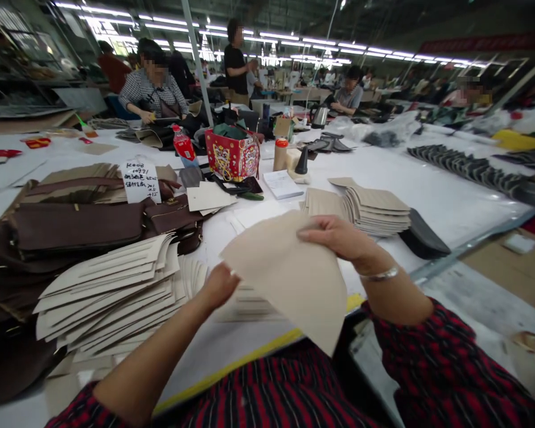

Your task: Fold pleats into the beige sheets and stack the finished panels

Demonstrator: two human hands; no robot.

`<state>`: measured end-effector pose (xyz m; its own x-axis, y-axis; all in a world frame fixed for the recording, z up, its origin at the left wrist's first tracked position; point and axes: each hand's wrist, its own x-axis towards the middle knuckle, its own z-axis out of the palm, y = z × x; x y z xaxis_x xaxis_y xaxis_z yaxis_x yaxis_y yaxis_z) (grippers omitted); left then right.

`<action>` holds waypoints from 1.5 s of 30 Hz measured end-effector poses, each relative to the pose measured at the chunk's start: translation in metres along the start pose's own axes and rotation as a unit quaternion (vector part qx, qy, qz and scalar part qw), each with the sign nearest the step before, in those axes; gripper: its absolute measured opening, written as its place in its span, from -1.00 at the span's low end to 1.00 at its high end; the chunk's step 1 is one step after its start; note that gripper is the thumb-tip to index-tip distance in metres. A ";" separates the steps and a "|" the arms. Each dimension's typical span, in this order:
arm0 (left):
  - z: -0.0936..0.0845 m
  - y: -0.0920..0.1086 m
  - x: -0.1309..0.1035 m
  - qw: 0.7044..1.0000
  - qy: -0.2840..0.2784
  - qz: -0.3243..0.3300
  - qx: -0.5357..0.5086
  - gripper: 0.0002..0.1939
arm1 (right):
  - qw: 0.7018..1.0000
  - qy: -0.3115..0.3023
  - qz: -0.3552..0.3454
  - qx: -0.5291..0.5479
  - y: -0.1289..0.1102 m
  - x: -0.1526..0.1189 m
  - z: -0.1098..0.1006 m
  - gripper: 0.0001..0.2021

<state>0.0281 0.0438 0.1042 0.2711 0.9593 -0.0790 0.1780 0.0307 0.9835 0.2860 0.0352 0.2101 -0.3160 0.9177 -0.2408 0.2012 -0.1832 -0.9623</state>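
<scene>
left hand (220, 288) and right hand (339, 238) pinched the curved beige panel (289, 273), and tbh light edge grips probably suited it best.

Beige sheet (289, 267) – matt, smooth, card-like; brown bags (80, 226) – leather-look, slight sheen, w/ metal zip pulls; bracelet (380, 275) – shiny metal; table (196, 356) – smooth white top; bottle (185, 147) – clear plastic.

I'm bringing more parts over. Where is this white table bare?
Bare tabletop lies between the beige panel stack and the row of dark pieces; a smaller patch lies between the cream panels and yellow edge strip. The left side, with brown bags, is crowded.
</scene>
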 end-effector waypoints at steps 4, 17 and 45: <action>0.027 -0.055 -0.015 0.926 -0.197 0.135 0.291 -0.33 | 0.974 0.216 -0.062 0.015 -0.003 -0.022 -0.032 -0.65; 0.036 0.010 -0.038 0.914 -0.169 -0.072 -0.362 -0.15 | 0.926 0.303 -0.206 -0.090 0.057 -0.022 0.084 -0.69; -0.013 -0.005 -0.008 0.975 -0.088 -0.124 0.163 -0.49 | 0.990 0.053 0.076 -0.101 0.142 -0.024 0.046 -0.66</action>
<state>0.0125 0.0395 0.1024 0.3346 0.8694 -0.3634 0.5420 0.1379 0.8290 0.2798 -0.0289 0.0734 -0.1703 0.9186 -0.3565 0.4245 -0.2582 -0.8679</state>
